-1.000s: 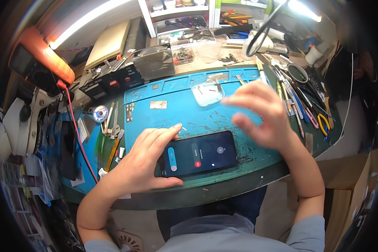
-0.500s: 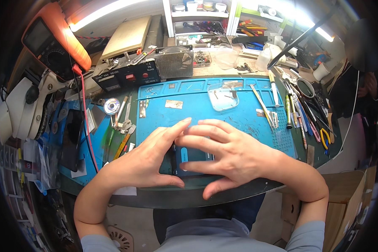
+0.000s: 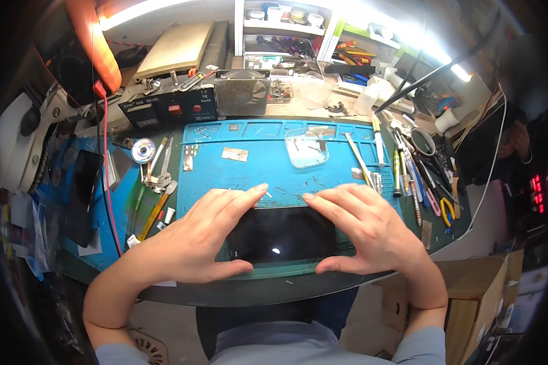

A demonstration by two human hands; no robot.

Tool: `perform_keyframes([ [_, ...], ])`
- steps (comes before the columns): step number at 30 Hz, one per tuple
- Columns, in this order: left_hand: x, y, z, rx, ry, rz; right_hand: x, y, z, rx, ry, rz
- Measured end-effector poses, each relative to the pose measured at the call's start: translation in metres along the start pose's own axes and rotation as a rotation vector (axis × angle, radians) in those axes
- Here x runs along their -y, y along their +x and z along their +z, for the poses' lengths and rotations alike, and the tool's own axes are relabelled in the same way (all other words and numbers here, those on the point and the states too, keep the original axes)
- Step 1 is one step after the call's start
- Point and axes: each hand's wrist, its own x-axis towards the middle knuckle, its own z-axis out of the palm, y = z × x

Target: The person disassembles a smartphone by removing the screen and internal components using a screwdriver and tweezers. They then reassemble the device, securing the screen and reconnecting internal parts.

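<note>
Dark-screened phone (image 3: 283,234) is lying face up near the front edge of the blue mat (image 3: 213,173), its long sides running left to right, directly between the two hands. Left hand (image 3: 195,240) is curving around the phone's left end, thumb and fingers standing well apart; right hand (image 3: 368,234) is mirroring that shape at the right end. Whether either is gripping the edges or merely bracketing them, I cannot tell. A small bright spot is showing on the glass (probably lamp glare). Beyond the hands, a clear tray (image 3: 301,159) is holding small dark pieces, and a flat tan piece (image 3: 234,154) is lying to its left. Yellow-handled pliers (image 3: 447,210) are resting at far right; a solder spool (image 3: 143,150) is sitting at left.
</note>
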Motion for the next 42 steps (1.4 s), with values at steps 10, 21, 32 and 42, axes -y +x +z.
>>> perform_keyframes([
  [10, -0.003, 0.002, 0.006, -0.084, 0.126, 0.104, -0.003, -0.003, 0.002, 0.062, 0.136, 0.041],
  [21, -0.007, 0.004, -0.001, -0.089, 0.089, 0.104, -0.014, -0.014, 0.015, -0.082, 0.107, -0.038],
  [32, 0.01, 0.004, 0.01, -0.296, 0.039, 0.091, -0.027, -0.037, 0.01, -0.29, 0.063, 0.19],
  [42, 0.021, 0.004, 0.022, -0.43, -0.048, -0.017, -0.072, -0.09, -0.016, -0.487, -0.304, 0.873],
])
